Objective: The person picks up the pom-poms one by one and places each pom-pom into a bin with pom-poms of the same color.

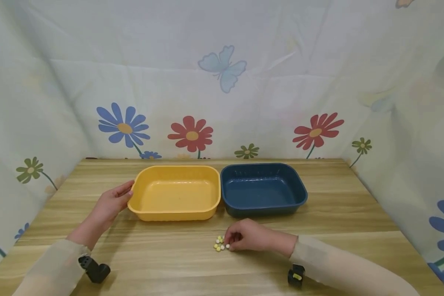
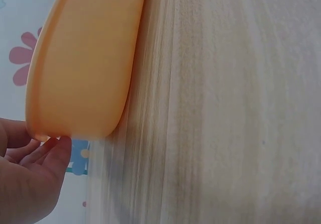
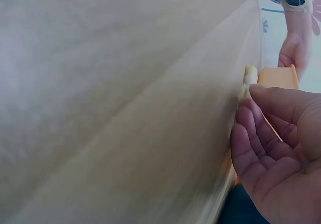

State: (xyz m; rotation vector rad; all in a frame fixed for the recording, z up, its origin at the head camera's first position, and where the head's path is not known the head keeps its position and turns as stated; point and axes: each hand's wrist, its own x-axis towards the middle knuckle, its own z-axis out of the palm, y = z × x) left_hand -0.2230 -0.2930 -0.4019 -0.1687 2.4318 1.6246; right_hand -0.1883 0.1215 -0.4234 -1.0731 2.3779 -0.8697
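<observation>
A few small yellow and white balls [image 1: 218, 248] lie in a loose cluster on the wooden table, just left of my right hand [image 1: 248, 236]. The thumb and forefinger of that hand come together at the cluster's right edge and pinch a small white ball [image 1: 227, 246]. In the right wrist view, more of the balls [image 3: 251, 74] show just past the thumb. My left hand [image 1: 112, 202] holds the left end of a yellow tray [image 1: 174, 215], its fingers and thumb at the rim, as the left wrist view also shows.
A dark blue tray [image 1: 264, 210] stands right beside the yellow one, both behind the balls. The wooden table [image 1: 163, 263] extends around them. A flower-printed cloth [image 1: 266, 107] hangs behind and at both sides.
</observation>
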